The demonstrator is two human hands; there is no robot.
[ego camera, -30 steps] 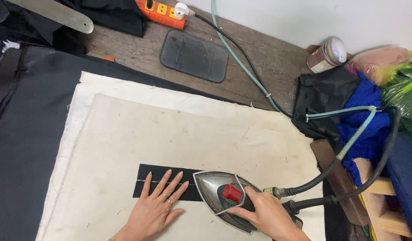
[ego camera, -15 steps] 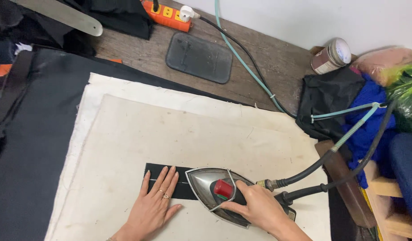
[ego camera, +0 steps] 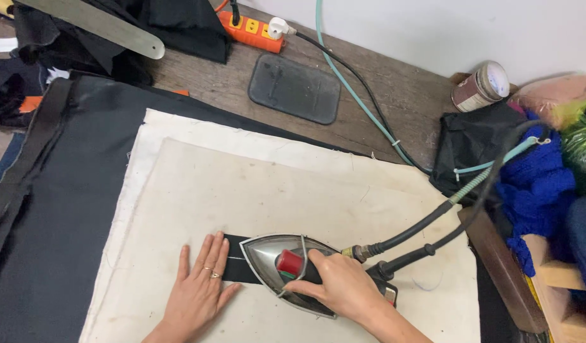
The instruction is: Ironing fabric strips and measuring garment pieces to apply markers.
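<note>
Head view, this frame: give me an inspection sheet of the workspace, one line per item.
Surface: cream pressing cloth over black fabric on a wooden bench.
Job's things: steam iron lying on a black fabric strip.
Clutter: grey rubber mat, tin can, blue garment, metal ruler.
Grippers: left hand flat on the strip and cloth; right hand gripping the iron's handle.
Cables: two black hoses from the iron's rear; teal hose; orange power strip.
Surroundings: white wall.
</note>
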